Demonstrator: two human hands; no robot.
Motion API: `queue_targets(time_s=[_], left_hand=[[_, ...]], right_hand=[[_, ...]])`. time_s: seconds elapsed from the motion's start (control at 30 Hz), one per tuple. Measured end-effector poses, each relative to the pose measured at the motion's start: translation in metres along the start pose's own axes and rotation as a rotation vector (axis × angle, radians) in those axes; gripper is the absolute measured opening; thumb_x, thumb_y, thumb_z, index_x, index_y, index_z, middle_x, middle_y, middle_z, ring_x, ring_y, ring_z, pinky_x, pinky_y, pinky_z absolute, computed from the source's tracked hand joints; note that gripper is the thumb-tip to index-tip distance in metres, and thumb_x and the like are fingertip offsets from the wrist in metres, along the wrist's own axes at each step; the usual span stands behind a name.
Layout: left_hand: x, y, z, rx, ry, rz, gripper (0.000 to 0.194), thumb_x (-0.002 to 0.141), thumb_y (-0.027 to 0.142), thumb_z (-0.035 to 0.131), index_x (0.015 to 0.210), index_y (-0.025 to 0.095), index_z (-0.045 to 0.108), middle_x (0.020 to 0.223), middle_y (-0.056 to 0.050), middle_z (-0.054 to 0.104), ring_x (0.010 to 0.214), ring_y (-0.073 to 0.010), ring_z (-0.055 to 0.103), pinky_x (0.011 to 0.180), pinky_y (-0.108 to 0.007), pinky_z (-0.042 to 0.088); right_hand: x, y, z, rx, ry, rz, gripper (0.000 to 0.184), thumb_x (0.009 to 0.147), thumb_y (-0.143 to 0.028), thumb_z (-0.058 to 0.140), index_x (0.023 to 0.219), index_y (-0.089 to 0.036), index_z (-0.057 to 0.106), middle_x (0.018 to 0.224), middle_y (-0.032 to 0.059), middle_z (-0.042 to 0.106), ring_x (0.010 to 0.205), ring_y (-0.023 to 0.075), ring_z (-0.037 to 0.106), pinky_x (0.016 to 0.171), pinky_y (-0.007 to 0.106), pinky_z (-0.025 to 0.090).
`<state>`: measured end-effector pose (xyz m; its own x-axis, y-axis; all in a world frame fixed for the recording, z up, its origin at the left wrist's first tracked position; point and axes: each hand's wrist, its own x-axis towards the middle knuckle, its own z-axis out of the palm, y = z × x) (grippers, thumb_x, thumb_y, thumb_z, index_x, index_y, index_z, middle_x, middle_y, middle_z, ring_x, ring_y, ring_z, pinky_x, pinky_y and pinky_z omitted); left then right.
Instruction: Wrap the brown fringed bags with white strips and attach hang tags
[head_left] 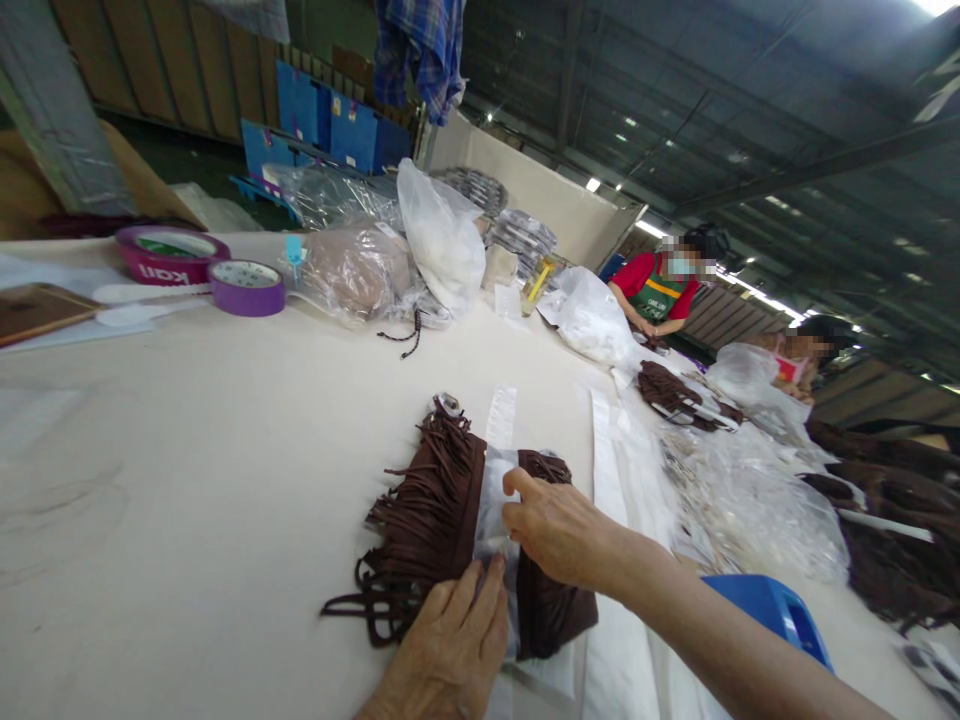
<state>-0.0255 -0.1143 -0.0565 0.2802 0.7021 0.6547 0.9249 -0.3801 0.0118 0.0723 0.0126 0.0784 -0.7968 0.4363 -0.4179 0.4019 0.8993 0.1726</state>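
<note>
A dark brown fringed garment [442, 500] lies folded on the white table, with loose brown straps at its lower left. Across its middle runs a translucent white strip [493, 500], between the fringed part and a smooth brown part [551, 610]. My left hand [457, 640] rests flat on the strip and the fringe edge, fingers stretched out. Curled in a pinch, the fingers of my right hand [555, 525] close on the strip just above it. The fingertips are partly hidden. A flat white paper piece [501, 415] sticks out beyond the garment's far edge.
Purple tape rolls [247, 288] and a phone [45, 312] lie at the far left. Plastic-bagged goods [360, 270] stand at the back. To the right are long white strips [619, 560], a blue bin [772, 610] and clear bags [757, 500]. Two people work farther along.
</note>
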Motion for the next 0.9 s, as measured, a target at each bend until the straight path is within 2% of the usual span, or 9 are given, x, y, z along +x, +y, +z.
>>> queue_targets(time_s=[0.2,0.33,0.43,0.5,0.6,0.7,0.9], left_hand=[[-0.002,0.0,0.0,-0.011,-0.015,0.01,0.036,0.091,0.022,0.027,0.105,0.014,0.059,0.113,-0.009,0.057,0.107,-0.0226,0.046,0.087,-0.033,0.029],[-0.002,0.001,0.001,0.003,0.003,0.021,0.034,0.091,0.022,0.028,0.104,0.013,0.058,0.113,-0.01,0.056,0.106,-0.0232,0.046,0.086,-0.034,0.029],[-0.002,0.001,0.001,0.002,-0.016,0.021,0.032,0.09,0.022,0.031,0.106,0.013,0.058,0.113,-0.01,0.056,0.107,-0.0231,0.045,0.086,-0.034,0.028],[-0.002,0.0,0.0,-0.011,-0.009,0.014,0.034,0.09,0.021,0.028,0.105,0.013,0.058,0.113,-0.01,0.056,0.107,-0.0232,0.045,0.086,-0.033,0.028],[-0.003,0.0,0.001,-0.023,0.004,0.014,0.036,0.091,0.02,0.026,0.104,0.013,0.059,0.112,-0.009,0.057,0.106,-0.023,0.046,0.087,-0.033,0.028],[-0.003,0.001,0.002,-0.019,-0.007,0.016,0.035,0.091,0.021,0.027,0.105,0.013,0.058,0.112,-0.009,0.057,0.106,-0.0226,0.046,0.086,-0.033,0.028],[-0.001,0.001,0.003,-0.038,0.01,-0.003,0.039,0.092,0.02,0.022,0.103,0.012,0.059,0.111,-0.009,0.059,0.104,-0.0225,0.047,0.086,-0.033,0.03]], right_hand=[[0.002,0.004,0.001,0.088,-0.074,0.022,0.016,0.085,-0.014,0.043,0.09,-0.013,0.058,0.081,0.0078,0.065,0.075,0.0197,0.064,0.058,0.025,0.041],[0.0,0.006,-0.001,0.141,-0.071,0.051,0.014,0.087,-0.018,0.045,0.089,-0.015,0.058,0.083,0.0075,0.068,0.078,0.0192,0.065,0.059,0.024,0.038],[-0.002,0.006,-0.002,0.098,-0.044,0.099,0.012,0.084,-0.02,0.049,0.092,-0.014,0.057,0.078,0.0071,0.068,0.075,0.0209,0.066,0.054,0.025,0.036],[-0.002,0.006,-0.003,0.048,-0.027,0.073,0.011,0.084,-0.018,0.048,0.088,-0.015,0.058,0.078,0.0063,0.067,0.074,0.0204,0.066,0.053,0.025,0.035],[-0.002,0.005,-0.002,-0.016,-0.003,0.023,0.016,0.085,-0.017,0.045,0.081,-0.017,0.06,0.084,0.0056,0.064,0.068,0.0171,0.064,0.05,0.025,0.033],[-0.002,0.004,0.001,-0.029,0.034,0.062,0.016,0.084,-0.019,0.045,0.083,-0.017,0.061,0.09,0.0065,0.062,0.063,0.0149,0.062,0.049,0.024,0.031],[0.0,0.008,0.011,0.191,0.048,0.132,0.016,0.077,-0.011,0.047,0.077,-0.015,0.062,0.073,0.0053,0.066,0.068,0.015,0.061,0.056,0.023,0.033]])
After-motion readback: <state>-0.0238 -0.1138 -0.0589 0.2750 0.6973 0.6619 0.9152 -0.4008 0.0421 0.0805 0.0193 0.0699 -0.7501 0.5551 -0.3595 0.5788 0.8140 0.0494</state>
